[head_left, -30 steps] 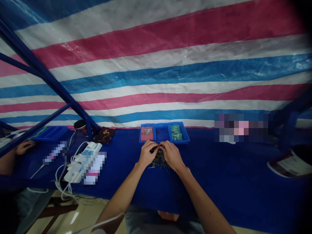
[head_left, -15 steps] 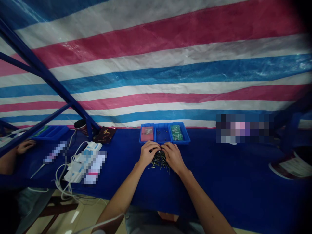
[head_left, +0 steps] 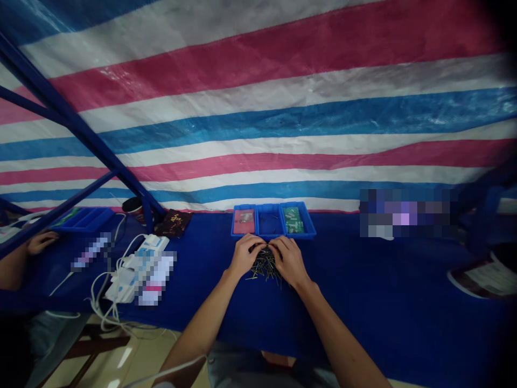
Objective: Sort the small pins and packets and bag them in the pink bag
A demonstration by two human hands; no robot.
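A loose heap of thin metal pieces point(head_left: 264, 267) lies on the blue tabletop. My left hand point(head_left: 245, 255) is at its left edge, fingers curled and pinched, on something too small to make out. My right hand point(head_left: 288, 260) mirrors it from the right, also pinched, its fingertips almost meeting the left ones above the heap. Just beyond both hands is a blue three-part tray point(head_left: 306, 235). Its left part holds a pink item point(head_left: 244, 227), the middle a few thin pieces point(head_left: 274, 217), the right green boards point(head_left: 294, 220).
To the left are a white power strip point(head_left: 151, 245) with tangled cables, a dark brown packet point(head_left: 174, 223) and a cup point(head_left: 133, 206). Farther left, another person's hand point(head_left: 42, 242) rests near a second blue tray point(head_left: 91, 221). A round container point(head_left: 480, 277) stands at the far right.
My right hand has shifted very slightly, with its fingertips still close to the left ones. My left hand has hardly moved.
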